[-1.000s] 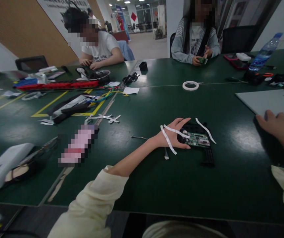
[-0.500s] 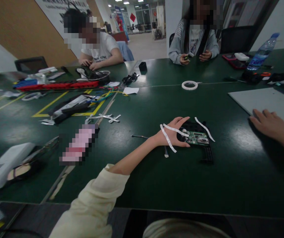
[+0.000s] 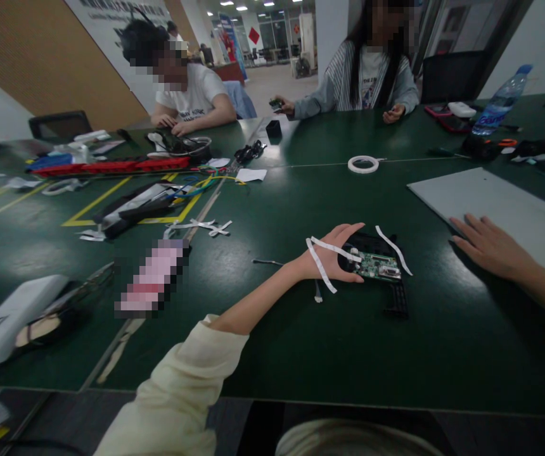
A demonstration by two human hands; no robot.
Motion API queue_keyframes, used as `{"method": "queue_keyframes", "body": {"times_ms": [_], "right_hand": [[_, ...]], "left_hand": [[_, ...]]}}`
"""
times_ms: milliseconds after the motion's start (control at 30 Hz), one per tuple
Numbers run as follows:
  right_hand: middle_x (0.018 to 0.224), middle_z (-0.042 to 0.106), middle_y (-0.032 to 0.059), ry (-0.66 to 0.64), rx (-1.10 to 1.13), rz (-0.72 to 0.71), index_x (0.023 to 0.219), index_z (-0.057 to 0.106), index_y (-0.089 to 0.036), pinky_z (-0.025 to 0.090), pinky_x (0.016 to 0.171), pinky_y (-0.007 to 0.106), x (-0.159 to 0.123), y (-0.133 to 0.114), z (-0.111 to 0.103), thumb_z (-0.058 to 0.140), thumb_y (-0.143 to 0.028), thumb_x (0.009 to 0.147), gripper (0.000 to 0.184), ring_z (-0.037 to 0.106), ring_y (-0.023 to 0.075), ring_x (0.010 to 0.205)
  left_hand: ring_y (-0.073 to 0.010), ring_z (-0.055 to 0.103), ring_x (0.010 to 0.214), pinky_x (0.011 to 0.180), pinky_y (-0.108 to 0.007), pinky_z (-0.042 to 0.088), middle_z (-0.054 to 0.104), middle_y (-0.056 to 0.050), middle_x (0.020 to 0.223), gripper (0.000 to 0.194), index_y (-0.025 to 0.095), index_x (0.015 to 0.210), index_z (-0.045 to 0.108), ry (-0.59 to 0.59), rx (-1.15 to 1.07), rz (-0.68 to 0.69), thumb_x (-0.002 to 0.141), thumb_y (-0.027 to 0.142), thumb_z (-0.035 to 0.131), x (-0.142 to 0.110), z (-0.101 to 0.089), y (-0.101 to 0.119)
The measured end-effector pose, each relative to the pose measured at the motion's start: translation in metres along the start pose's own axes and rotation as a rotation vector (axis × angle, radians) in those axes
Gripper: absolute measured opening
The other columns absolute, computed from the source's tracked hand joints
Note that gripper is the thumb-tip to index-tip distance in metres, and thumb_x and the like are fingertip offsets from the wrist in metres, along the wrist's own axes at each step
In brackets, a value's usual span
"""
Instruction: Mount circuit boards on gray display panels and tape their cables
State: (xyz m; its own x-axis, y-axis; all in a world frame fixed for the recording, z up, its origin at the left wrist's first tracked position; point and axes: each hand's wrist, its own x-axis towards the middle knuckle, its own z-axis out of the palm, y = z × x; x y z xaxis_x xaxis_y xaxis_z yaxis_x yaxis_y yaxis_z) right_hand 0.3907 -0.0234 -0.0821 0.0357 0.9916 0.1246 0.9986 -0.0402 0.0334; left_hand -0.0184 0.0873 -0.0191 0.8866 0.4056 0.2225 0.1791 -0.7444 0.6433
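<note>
My left hand [image 3: 327, 261] rests at the left end of a green circuit board [image 3: 378, 266], fingers and thumb spread around it. The board sits on a black plastic frame [image 3: 398, 299], partly hidden by my hand. Two white strips [image 3: 320, 266] lie over the back of the hand, one reaching the board. Another white strip [image 3: 393, 249] sticks up at the frame's right side. My right hand [image 3: 495, 250] lies flat, fingers stretched, on the near edge of a thin grey panel [image 3: 495, 190]. Short cables [image 3: 318, 292] show beside my left wrist.
A white tape roll [image 3: 362, 164] lies beyond the board. To the left are a phone [image 3: 153, 275], white strips [image 3: 206, 226], a white power bank [image 3: 13, 316] and a black pouch [image 3: 134, 206]. A tilted water bottle [image 3: 500, 104] stands far right. Two people sit across the table [image 3: 301, 354].
My right hand and the grey panel have moved left, toward the board. My left hand stays put. The person across on the right has stretched an arm leftward with a small green item.
</note>
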Motion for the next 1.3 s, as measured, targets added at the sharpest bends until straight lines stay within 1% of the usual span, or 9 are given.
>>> {"method": "queue_keyframes", "body": {"times_ms": [167, 300, 400, 500, 700, 800, 967, 1133, 1300], "right_hand": [[0.149, 0.024, 0.0145, -0.018, -0.026, -0.117, 0.149, 0.026, -0.017, 0.026, 0.109, 0.049, -0.007, -0.019, 0.0, 0.024, -0.051, 0.095, 0.064, 0.028, 0.0366, 0.133], [0.153, 0.017, 0.0067, 0.027, 0.039, -0.218, 0.15, 0.023, -0.023, 0.027, 0.109, 0.053, -0.015, -0.044, -0.006, 0.028, -0.05, 0.094, 0.063, 0.025, 0.0349, 0.135], [0.155, 0.012, 0.004, 0.015, 0.067, -0.282, 0.15, 0.019, -0.026, 0.029, 0.108, 0.055, -0.02, -0.065, -0.012, 0.031, -0.05, 0.093, 0.063, 0.022, 0.0344, 0.137], [0.155, 0.012, 0.0034, 0.021, 0.087, -0.348, 0.15, 0.021, -0.026, 0.029, 0.109, 0.055, -0.025, -0.086, -0.02, 0.033, -0.049, 0.093, 0.062, 0.021, 0.0336, 0.138], [0.154, 0.013, 0.0033, 0.007, 0.161, -0.498, 0.145, 0.033, -0.025, 0.029, 0.109, 0.056, -0.03, -0.122, -0.038, 0.039, -0.049, 0.092, 0.059, 0.017, 0.0342, 0.139], [0.155, 0.01, 0.0013, -0.038, 0.213, -0.555, 0.146, 0.032, -0.027, 0.027, 0.11, 0.056, -0.031, -0.135, -0.046, 0.04, -0.049, 0.092, 0.059, 0.013, 0.034, 0.14], [0.154, 0.013, -0.0006, -0.054, 0.288, -0.652, 0.147, 0.028, -0.029, 0.022, 0.114, 0.054, -0.031, -0.153, -0.056, 0.039, -0.043, 0.094, 0.056, 0.011, 0.0301, 0.141], [0.155, 0.01, -0.0013, -0.096, 0.308, -0.719, 0.147, 0.028, -0.03, 0.024, 0.113, 0.053, -0.033, -0.173, -0.068, 0.038, -0.038, 0.095, 0.053, 0.013, 0.0295, 0.141], [0.154, 0.014, 0.0001, -0.198, 0.369, -0.809, 0.147, 0.027, -0.033, 0.027, 0.11, 0.052, -0.035, -0.199, -0.075, 0.038, -0.039, 0.095, 0.054, 0.013, 0.0295, 0.141]], "left_hand": [[-0.0328, 0.03, 0.136, 0.111, -0.054, 0.027, 0.031, -0.014, 0.147, 0.107, 0.024, 0.147, 0.016, 0.029, -0.018, 0.06, 0.064, 0.059, 0.072, 0.002, -0.006, 0.001], [-0.0332, 0.03, 0.136, 0.112, -0.054, 0.026, 0.031, -0.014, 0.147, 0.108, 0.025, 0.147, 0.016, 0.075, -0.023, 0.082, 0.062, 0.057, 0.074, 0.005, -0.013, 0.005], [-0.0334, 0.03, 0.136, 0.113, -0.053, 0.025, 0.031, -0.013, 0.147, 0.107, 0.025, 0.147, 0.016, 0.096, -0.025, 0.097, 0.063, 0.057, 0.074, 0.006, -0.017, 0.005], [-0.0336, 0.028, 0.137, 0.113, -0.052, 0.025, 0.029, -0.012, 0.148, 0.106, 0.026, 0.147, 0.016, 0.105, -0.029, 0.113, 0.064, 0.057, 0.073, 0.007, -0.023, 0.004], [-0.0347, 0.026, 0.137, 0.113, -0.054, 0.025, 0.026, -0.01, 0.15, 0.107, 0.03, 0.148, 0.014, 0.131, -0.045, 0.091, 0.063, 0.055, 0.074, 0.009, -0.036, 0.008], [-0.0349, 0.026, 0.138, 0.113, -0.055, 0.025, 0.024, -0.009, 0.151, 0.107, 0.031, 0.148, 0.013, 0.147, -0.056, 0.077, 0.063, 0.055, 0.074, 0.008, -0.044, 0.009], [-0.0366, 0.024, 0.138, 0.113, -0.055, 0.024, 0.023, -0.008, 0.152, 0.11, 0.032, 0.149, 0.01, 0.179, -0.043, 0.066, 0.063, 0.056, 0.074, 0.008, -0.053, 0.005], [-0.0366, 0.025, 0.138, 0.111, -0.054, 0.028, 0.019, -0.01, 0.153, 0.112, 0.03, 0.148, 0.01, 0.201, -0.01, 0.076, 0.061, 0.056, 0.075, 0.009, -0.06, 0.006], [-0.0355, 0.029, 0.136, 0.109, -0.054, 0.031, 0.026, -0.01, 0.15, 0.114, 0.03, 0.149, 0.003, 0.197, -0.032, 0.057, 0.063, 0.056, 0.073, 0.009, -0.059, 0.008]]}}
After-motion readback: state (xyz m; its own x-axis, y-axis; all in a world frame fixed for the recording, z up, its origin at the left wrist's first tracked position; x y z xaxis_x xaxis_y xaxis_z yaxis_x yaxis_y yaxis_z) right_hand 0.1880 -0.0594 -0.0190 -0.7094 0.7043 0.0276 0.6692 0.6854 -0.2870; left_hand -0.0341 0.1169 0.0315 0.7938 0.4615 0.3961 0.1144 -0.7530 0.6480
